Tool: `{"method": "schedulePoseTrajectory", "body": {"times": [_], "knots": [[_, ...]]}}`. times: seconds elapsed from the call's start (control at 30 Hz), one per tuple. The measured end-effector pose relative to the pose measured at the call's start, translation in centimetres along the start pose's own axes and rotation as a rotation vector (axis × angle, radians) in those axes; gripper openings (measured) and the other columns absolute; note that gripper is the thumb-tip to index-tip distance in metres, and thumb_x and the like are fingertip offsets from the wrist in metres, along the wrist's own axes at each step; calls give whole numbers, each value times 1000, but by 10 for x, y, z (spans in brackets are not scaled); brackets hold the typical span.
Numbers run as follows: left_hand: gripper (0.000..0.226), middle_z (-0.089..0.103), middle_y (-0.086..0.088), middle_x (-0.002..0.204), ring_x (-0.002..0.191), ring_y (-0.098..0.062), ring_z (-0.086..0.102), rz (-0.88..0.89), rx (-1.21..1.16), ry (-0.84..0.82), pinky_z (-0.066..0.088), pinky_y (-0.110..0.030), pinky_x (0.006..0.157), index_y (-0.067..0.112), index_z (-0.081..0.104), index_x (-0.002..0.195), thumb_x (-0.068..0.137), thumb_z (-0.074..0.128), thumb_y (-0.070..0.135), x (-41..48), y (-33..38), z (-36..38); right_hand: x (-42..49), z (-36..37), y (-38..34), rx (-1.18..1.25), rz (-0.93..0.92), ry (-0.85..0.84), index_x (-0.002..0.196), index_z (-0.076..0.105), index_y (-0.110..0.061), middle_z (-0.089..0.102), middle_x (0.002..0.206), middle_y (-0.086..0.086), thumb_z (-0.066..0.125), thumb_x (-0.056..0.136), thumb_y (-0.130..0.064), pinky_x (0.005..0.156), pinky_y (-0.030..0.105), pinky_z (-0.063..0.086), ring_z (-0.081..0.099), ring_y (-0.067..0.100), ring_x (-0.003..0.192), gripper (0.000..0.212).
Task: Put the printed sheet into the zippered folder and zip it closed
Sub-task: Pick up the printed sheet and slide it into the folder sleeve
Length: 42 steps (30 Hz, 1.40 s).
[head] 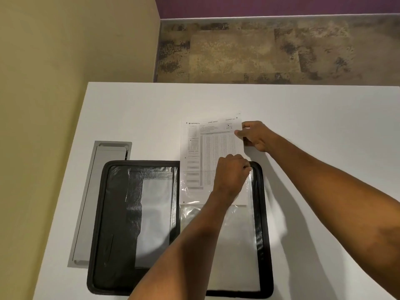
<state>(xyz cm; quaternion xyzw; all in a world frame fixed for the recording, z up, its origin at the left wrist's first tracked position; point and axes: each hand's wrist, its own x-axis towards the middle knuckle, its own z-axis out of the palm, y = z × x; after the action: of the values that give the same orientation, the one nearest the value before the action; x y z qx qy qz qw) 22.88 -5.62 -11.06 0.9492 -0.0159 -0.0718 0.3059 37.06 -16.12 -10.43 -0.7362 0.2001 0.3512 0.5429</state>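
Note:
A black zippered folder (121,213) lies open and flat on the white table (313,126). Its right half holds clear plastic sleeves (238,245). The printed sheet (207,148) sits partway inside the top sleeve, its lower part under the plastic, its upper part sticking out past the folder's far edge. My left hand (231,176) pinches the sleeve's upper edge over the sheet near the folder's top right corner. My right hand (255,135) grips the sheet's upper right corner between thumb and fingers.
A grey cable-tray cover (95,202) is set into the table left of the folder, partly under its edge. A beige partition wall (65,61) runs along the left. Patterned carpet (270,53) lies beyond the table's far edge.

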Motion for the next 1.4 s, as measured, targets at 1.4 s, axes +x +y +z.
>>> {"method": "schedulePoseTrajectory", "body": {"times": [1.4], "knots": [[18,77,0,90,83,-20,64,-29,-153,-10,44,-39,80,21,83,95,96,66,22,-10,-2,5,-63,-22,33,-746,-166,-522,83,78,-29,74,79,-12,57,90,6,80,26,49,64,-2,74,42]]}}
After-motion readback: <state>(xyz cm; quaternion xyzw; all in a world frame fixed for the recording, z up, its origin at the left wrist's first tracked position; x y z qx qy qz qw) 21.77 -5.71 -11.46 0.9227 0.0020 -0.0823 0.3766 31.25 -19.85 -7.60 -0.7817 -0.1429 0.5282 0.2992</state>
